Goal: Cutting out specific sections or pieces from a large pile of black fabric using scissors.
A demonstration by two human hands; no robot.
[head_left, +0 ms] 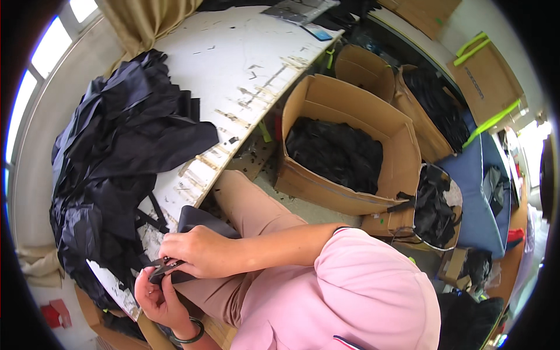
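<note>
My right hand is closed around small dark thread snips, its forearm reaching across from the right. Just below it, my left hand, with a dark bangle at the wrist, pinches a bit of black fabric at the blades. Both hands meet over my lap at the near edge of the white table. A folded black fabric piece hangs from behind my right hand. Left of them, a large heap of black fabric pieces covers the table's side and droops over its edge. The exact cutting point is partly hidden by fingers.
The white table carries black scraps and tape marks along its edge. To the right stands an open cardboard box with black fabric inside. More filled boxes and a blue padded panel are behind it. A phone lies at the far corner.
</note>
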